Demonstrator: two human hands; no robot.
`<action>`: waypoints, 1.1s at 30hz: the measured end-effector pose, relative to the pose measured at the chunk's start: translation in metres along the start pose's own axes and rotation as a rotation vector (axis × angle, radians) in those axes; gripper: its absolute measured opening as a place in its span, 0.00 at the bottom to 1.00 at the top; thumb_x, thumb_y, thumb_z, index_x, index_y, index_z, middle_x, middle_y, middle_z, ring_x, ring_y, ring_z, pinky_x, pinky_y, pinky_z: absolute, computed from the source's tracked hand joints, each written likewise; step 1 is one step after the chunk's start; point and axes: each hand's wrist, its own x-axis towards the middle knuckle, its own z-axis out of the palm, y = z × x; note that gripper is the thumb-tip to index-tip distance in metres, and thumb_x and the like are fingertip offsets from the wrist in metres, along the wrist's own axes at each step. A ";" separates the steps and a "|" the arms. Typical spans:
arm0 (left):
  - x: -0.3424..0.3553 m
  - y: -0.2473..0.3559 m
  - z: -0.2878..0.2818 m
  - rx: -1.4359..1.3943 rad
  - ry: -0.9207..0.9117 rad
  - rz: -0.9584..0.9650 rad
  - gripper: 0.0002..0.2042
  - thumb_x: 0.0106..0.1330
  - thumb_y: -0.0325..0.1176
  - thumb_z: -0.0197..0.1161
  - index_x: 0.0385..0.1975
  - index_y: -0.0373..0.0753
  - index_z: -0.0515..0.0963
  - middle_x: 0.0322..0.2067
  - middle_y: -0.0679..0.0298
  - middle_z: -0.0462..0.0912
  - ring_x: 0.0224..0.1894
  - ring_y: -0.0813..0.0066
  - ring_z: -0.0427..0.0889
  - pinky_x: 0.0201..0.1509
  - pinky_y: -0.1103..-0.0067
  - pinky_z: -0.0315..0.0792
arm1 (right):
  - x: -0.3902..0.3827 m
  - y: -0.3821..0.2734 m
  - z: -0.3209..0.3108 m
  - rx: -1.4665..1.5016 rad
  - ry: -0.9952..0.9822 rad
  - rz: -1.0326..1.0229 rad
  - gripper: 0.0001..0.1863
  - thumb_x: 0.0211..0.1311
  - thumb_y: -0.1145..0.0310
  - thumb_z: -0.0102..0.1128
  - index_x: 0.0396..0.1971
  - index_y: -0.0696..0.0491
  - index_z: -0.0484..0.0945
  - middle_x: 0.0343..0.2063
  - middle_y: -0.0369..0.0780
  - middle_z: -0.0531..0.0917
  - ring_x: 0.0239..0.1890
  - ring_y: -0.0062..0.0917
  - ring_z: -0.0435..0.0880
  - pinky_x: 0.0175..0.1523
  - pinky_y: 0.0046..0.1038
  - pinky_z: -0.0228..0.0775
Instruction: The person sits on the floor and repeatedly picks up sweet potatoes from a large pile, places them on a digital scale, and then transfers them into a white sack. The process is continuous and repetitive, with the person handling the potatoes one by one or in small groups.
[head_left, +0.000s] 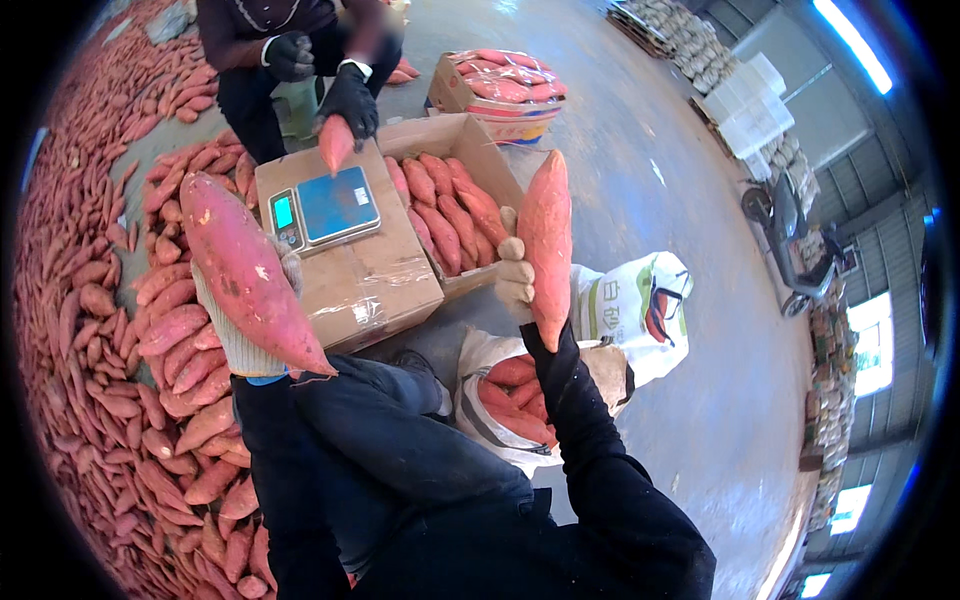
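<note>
A large sweet potato (250, 268) lies in my gloved left hand (240, 335), held up above the heap at my left. My gloved right hand (515, 270) grips another long sweet potato (546, 245), tip upward, just right of an open cardboard box (490, 165) with sweet potatoes inside. Between my hands, a small digital scale (340, 205) with a lit display stands on a closed carton (375, 285). Across from me, a seated person's black-gloved hand (350, 103) holds a sweet potato (336, 143) over the scale's far edge.
A big heap of sweet potatoes (205, 425) covers the floor at left. An open white sack (470, 395) of them stands by my right knee, another white sack (655, 345) beyond. A filled box (500, 90) sits farther back. A scooter (790, 245) is parked far right.
</note>
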 end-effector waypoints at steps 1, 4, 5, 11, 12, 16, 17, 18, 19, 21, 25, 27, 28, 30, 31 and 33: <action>-0.001 -0.002 0.004 -0.008 0.071 0.024 0.26 0.75 0.52 0.47 0.63 0.39 0.64 0.49 0.56 0.77 0.47 0.57 0.78 0.51 0.66 0.76 | 0.006 0.003 -0.010 0.021 -0.009 0.013 0.20 0.72 0.57 0.49 0.57 0.51 0.70 0.38 0.45 0.80 0.36 0.34 0.79 0.36 0.34 0.74; 0.003 -0.001 0.018 -0.059 -0.073 -0.050 0.25 0.74 0.53 0.48 0.59 0.38 0.66 0.46 0.57 0.78 0.43 0.58 0.78 0.47 0.67 0.75 | 0.024 0.012 -0.029 0.053 -0.033 0.049 0.18 0.71 0.58 0.50 0.55 0.51 0.71 0.37 0.45 0.80 0.34 0.34 0.79 0.36 0.33 0.74; 0.007 0.004 0.021 -0.053 -0.165 -0.083 0.26 0.73 0.54 0.48 0.57 0.38 0.66 0.45 0.57 0.77 0.41 0.59 0.78 0.46 0.68 0.74 | 0.030 0.017 -0.034 0.063 -0.043 0.064 0.18 0.71 0.59 0.50 0.55 0.51 0.71 0.36 0.45 0.79 0.34 0.33 0.79 0.35 0.33 0.74; 0.020 0.008 0.050 -0.048 -0.011 -0.072 0.35 0.67 0.66 0.47 0.54 0.35 0.68 0.43 0.54 0.78 0.42 0.57 0.78 0.51 0.62 0.73 | 0.048 0.025 -0.030 0.024 -0.046 0.109 0.15 0.71 0.60 0.50 0.51 0.51 0.72 0.33 0.44 0.79 0.31 0.32 0.78 0.34 0.32 0.74; 0.020 0.008 0.051 -0.055 0.122 -0.038 0.37 0.65 0.68 0.46 0.55 0.35 0.68 0.43 0.53 0.78 0.43 0.56 0.78 0.53 0.59 0.73 | 0.054 0.027 -0.029 0.031 -0.060 0.124 0.14 0.71 0.61 0.50 0.50 0.51 0.72 0.32 0.43 0.79 0.31 0.32 0.78 0.33 0.31 0.74; 0.026 0.013 0.014 0.021 0.025 -0.046 0.37 0.65 0.68 0.48 0.58 0.38 0.68 0.48 0.56 0.78 0.47 0.53 0.78 0.58 0.52 0.72 | 0.089 0.040 -0.031 0.076 -0.134 0.207 0.13 0.70 0.62 0.50 0.48 0.52 0.73 0.30 0.43 0.78 0.29 0.31 0.78 0.32 0.31 0.73; 0.026 0.008 0.015 -0.017 -0.048 -0.067 0.35 0.67 0.66 0.48 0.58 0.38 0.67 0.48 0.55 0.78 0.49 0.54 0.77 0.59 0.52 0.72 | 0.098 0.039 -0.032 0.099 -0.142 0.230 0.12 0.70 0.62 0.50 0.47 0.52 0.73 0.30 0.43 0.78 0.29 0.31 0.78 0.32 0.30 0.73; 0.027 0.002 0.018 -0.054 -0.120 -0.087 0.34 0.68 0.64 0.48 0.59 0.38 0.67 0.49 0.54 0.77 0.51 0.54 0.76 0.61 0.53 0.71 | 0.106 0.041 -0.033 0.125 -0.163 0.251 0.12 0.70 0.62 0.50 0.47 0.52 0.73 0.29 0.43 0.78 0.28 0.31 0.77 0.32 0.30 0.73; 0.026 -0.002 0.018 -0.090 -0.193 -0.105 0.32 0.70 0.61 0.48 0.59 0.38 0.66 0.49 0.54 0.77 0.53 0.55 0.75 0.62 0.54 0.71 | 0.105 0.043 -0.035 0.146 -0.163 0.266 0.11 0.70 0.62 0.50 0.46 0.52 0.74 0.29 0.42 0.78 0.28 0.31 0.77 0.31 0.30 0.73; 0.027 0.000 0.010 -0.169 -0.154 -0.104 0.34 0.68 0.66 0.47 0.60 0.41 0.68 0.51 0.54 0.77 0.54 0.55 0.75 0.66 0.56 0.66 | 0.116 0.050 -0.037 0.168 -0.201 0.304 0.11 0.70 0.63 0.50 0.45 0.52 0.74 0.28 0.42 0.78 0.27 0.30 0.77 0.31 0.29 0.73; 0.016 0.009 0.027 -0.288 -0.175 -0.128 0.40 0.64 0.70 0.49 0.60 0.38 0.68 0.48 0.53 0.79 0.47 0.52 0.79 0.52 0.53 0.76 | 0.114 0.071 -0.034 0.127 -0.215 0.341 0.09 0.70 0.64 0.50 0.42 0.52 0.75 0.26 0.41 0.78 0.25 0.29 0.77 0.30 0.29 0.73; 0.014 0.013 0.026 -0.134 -0.305 -0.126 0.40 0.63 0.71 0.48 0.60 0.37 0.68 0.48 0.52 0.79 0.47 0.51 0.79 0.51 0.54 0.76 | 0.111 0.078 -0.035 0.139 -0.221 0.372 0.08 0.70 0.65 0.51 0.41 0.52 0.75 0.25 0.41 0.78 0.24 0.29 0.77 0.29 0.28 0.73; 0.015 0.015 0.027 -0.125 -0.294 -0.104 0.39 0.65 0.70 0.47 0.59 0.37 0.68 0.47 0.53 0.79 0.46 0.53 0.79 0.50 0.56 0.76 | 0.117 0.081 -0.033 0.150 -0.250 0.399 0.08 0.70 0.65 0.51 0.41 0.52 0.75 0.24 0.41 0.77 0.24 0.29 0.76 0.29 0.28 0.73; 0.012 0.008 0.029 -0.090 -0.259 -0.070 0.36 0.68 0.68 0.43 0.57 0.39 0.68 0.45 0.55 0.78 0.44 0.58 0.78 0.47 0.62 0.75 | 0.130 0.083 -0.041 0.224 -0.359 0.488 0.08 0.69 0.66 0.51 0.39 0.52 0.75 0.23 0.41 0.77 0.23 0.28 0.76 0.28 0.28 0.73; 0.011 0.004 0.028 -0.062 -0.239 -0.052 0.34 0.70 0.66 0.40 0.56 0.39 0.68 0.44 0.57 0.78 0.44 0.61 0.77 0.45 0.65 0.74 | 0.143 0.082 -0.049 0.282 -0.466 0.574 0.07 0.69 0.66 0.51 0.39 0.52 0.76 0.23 0.40 0.77 0.22 0.28 0.76 0.28 0.27 0.73; 0.014 0.000 0.009 0.074 0.054 0.134 0.32 0.71 0.63 0.46 0.59 0.40 0.67 0.48 0.57 0.76 0.51 0.62 0.74 0.58 0.65 0.71 | 0.173 0.094 -0.054 0.418 -0.647 0.725 0.07 0.69 0.66 0.51 0.38 0.52 0.76 0.22 0.40 0.77 0.21 0.28 0.76 0.27 0.27 0.72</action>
